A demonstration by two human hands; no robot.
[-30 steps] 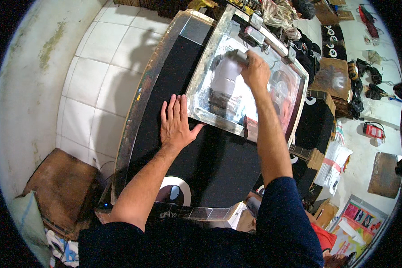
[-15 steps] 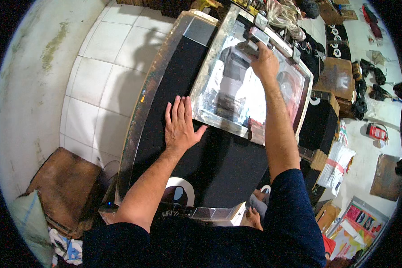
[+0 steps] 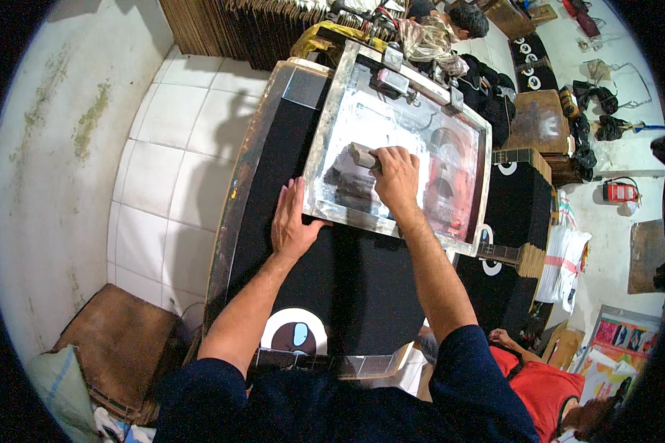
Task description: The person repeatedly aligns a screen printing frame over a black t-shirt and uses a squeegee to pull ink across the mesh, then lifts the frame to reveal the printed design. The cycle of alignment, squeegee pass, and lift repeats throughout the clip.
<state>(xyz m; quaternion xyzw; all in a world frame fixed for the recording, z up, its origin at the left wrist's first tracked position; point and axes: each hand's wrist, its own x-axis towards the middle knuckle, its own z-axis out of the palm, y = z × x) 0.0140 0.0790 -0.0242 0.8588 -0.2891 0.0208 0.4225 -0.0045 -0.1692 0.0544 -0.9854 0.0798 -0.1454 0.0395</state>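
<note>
Over the framed screen (image 3: 325,133), right fingers (image 3: 397,156) clamp a squeegee (image 3: 363,155) jutting leftward, left fingers (image 3: 296,196) outstretched beside the screen's near-left corner.

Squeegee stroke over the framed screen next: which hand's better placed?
Right, most likely: the right hand grips the squeegee over the framed screen. The left hand, seemingly holding nothing, is at the screen's near-left corner, probably better suited to steadying.
</note>
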